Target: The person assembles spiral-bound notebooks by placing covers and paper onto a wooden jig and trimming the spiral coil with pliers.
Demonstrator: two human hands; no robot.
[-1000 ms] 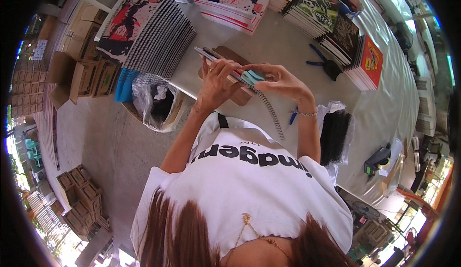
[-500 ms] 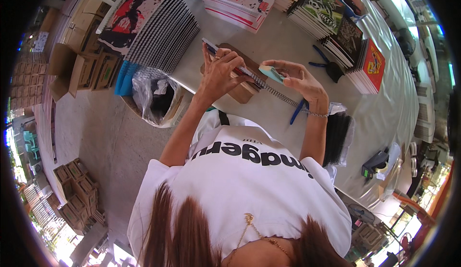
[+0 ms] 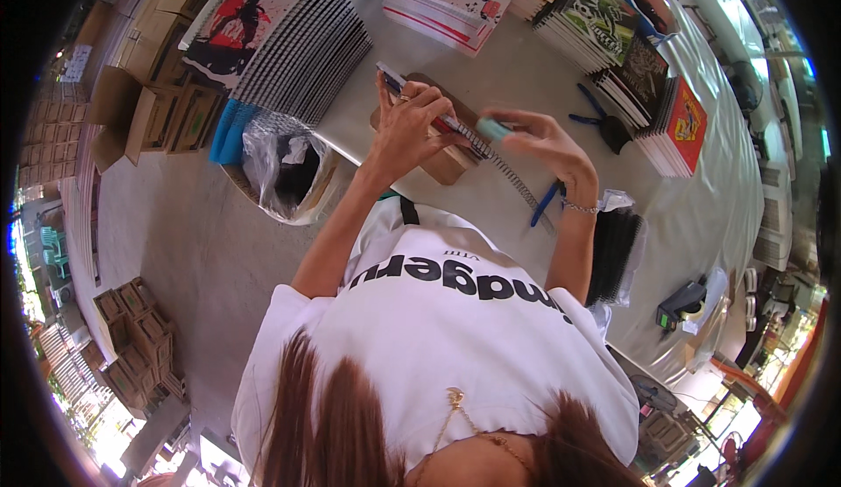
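My left hand is closed on a notebook, held edge-up over a brown wooden block on the table. A dark metal spiral coil runs through the notebook's edge, and its loose length trails toward me. My right hand, slightly blurred, pinches a small pale teal pad close beside the coil. Below that hand lies a blue-handled tool, partly hidden by the wrist. Farther right are blue-handled pliers next to a black piece.
A tall stack of spiral-bound notebooks stands at left. More stacks, one with red covers, line the far side. A plastic-lined bin stands by the table's left edge. Bagged black coils lie right; a tape dispenser sits farther right.
My right hand, now blurred, has shifted slightly with the teal pad, which appears turned. My left hand keeps its hold on the notebook. The whole view has moved a little.
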